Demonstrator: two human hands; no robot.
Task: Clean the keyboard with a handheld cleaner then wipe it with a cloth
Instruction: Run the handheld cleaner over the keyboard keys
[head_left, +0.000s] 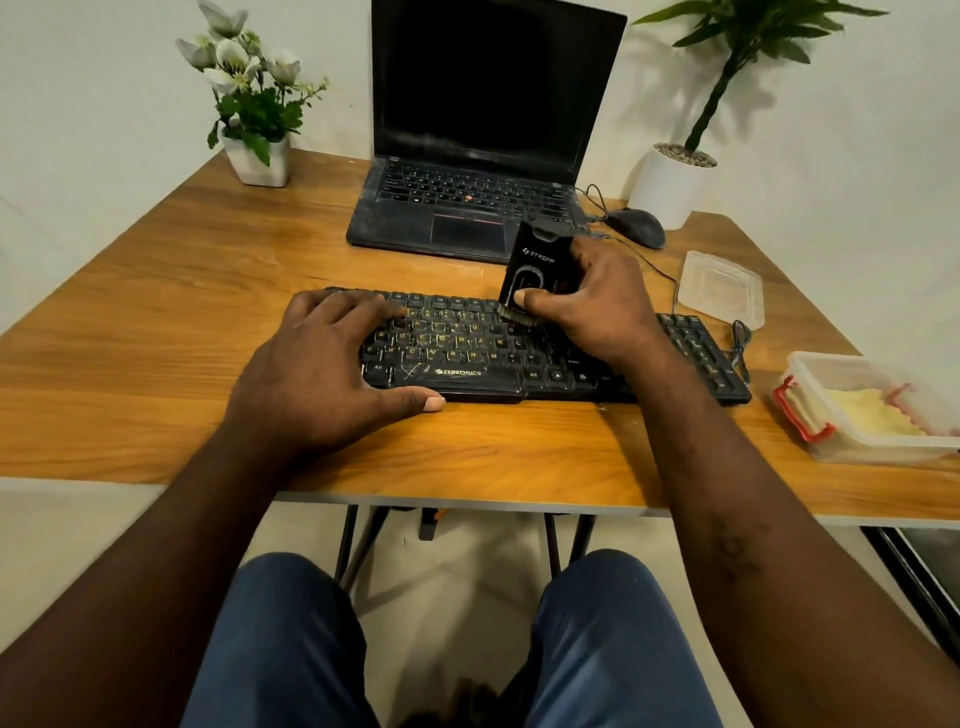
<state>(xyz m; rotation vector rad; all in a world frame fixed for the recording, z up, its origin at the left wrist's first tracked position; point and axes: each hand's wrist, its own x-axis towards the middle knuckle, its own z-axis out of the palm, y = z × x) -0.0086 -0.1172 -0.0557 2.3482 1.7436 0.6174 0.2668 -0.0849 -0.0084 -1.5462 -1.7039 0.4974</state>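
Note:
A black dusty keyboard with yellow letters lies across the wooden table near its front edge. My right hand grips a black handheld cleaner upright, its brush tip touching the upper key rows right of the middle. My left hand rests flat on the keyboard's left end, fingers straight over the keys and thumb along the front edge. A yellow cloth lies inside a clear plastic box at the right.
An open black laptop stands behind the keyboard with a black mouse to its right. The box's clear lid lies near the mouse. A flower pot sits back left, a potted plant back right.

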